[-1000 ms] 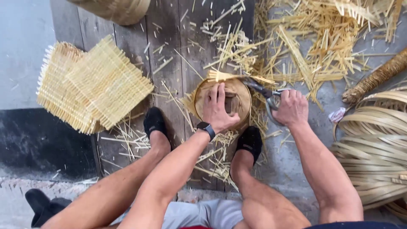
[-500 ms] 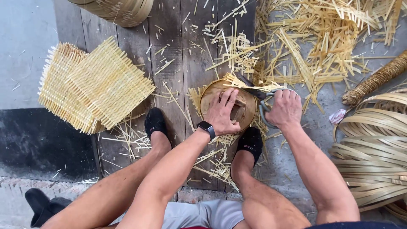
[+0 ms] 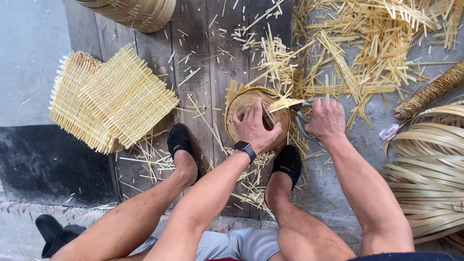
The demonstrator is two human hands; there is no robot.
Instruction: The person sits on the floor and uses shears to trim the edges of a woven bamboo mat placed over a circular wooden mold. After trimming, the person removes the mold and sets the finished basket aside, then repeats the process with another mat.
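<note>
A small round woven bamboo basket (image 3: 239,104) sits on the dark wooden boards between my feet. My left hand (image 3: 255,126), with a black watch on the wrist, lies spread over the basket and presses it down. My right hand (image 3: 326,118) grips the grey handles of a pair of shears (image 3: 300,121) at the basket's right rim. The blades meet loose strip ends (image 3: 285,103) that stick out from the rim. My black shoes (image 3: 180,140) flank the basket.
Two square woven bamboo mats (image 3: 111,101) lie stacked at the left. A large basket (image 3: 140,12) stands at the top. Cut bamboo strips (image 3: 367,43) litter the top right. Coiled flat bamboo strips (image 3: 430,169) and a wrapped bundle (image 3: 430,92) lie at the right.
My left hand has turned the basket a little under its palm. The shears in my right hand have shifted along the rim, and the view has moved slightly.
</note>
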